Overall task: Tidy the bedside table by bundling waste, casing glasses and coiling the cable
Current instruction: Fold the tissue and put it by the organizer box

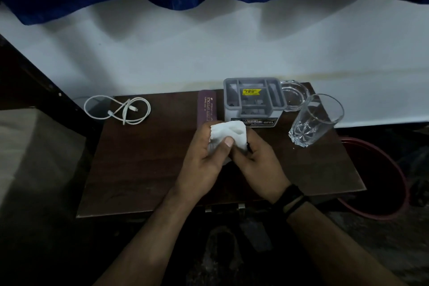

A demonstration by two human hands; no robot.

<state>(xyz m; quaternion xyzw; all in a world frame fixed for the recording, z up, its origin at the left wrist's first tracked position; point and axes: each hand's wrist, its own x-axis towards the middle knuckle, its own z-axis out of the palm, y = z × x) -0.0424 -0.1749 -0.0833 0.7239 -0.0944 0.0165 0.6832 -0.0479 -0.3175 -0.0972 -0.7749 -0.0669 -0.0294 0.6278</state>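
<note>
Both hands meet over the middle of the dark wooden bedside table point(144, 165). My left hand point(204, 158) holds a white tissue point(229, 133), its thumb pressed on the front of it. My right hand point(257, 160) pinches the tissue's right lower edge; something dark shows between its fingers, too hidden to name. A maroon glasses case point(207, 107) lies just behind the hands, closed. A white cable point(118, 109) lies in loose loops at the table's back left corner, partly over the edge.
A grey plastic organiser point(253, 100) with a yellow price sticker stands at the back. A clear glass ashtray point(294, 95) sits behind an empty drinking glass point(313, 121) at the right. A red tub point(380, 193) is on the floor to the right. White wall and blue curtain lie behind.
</note>
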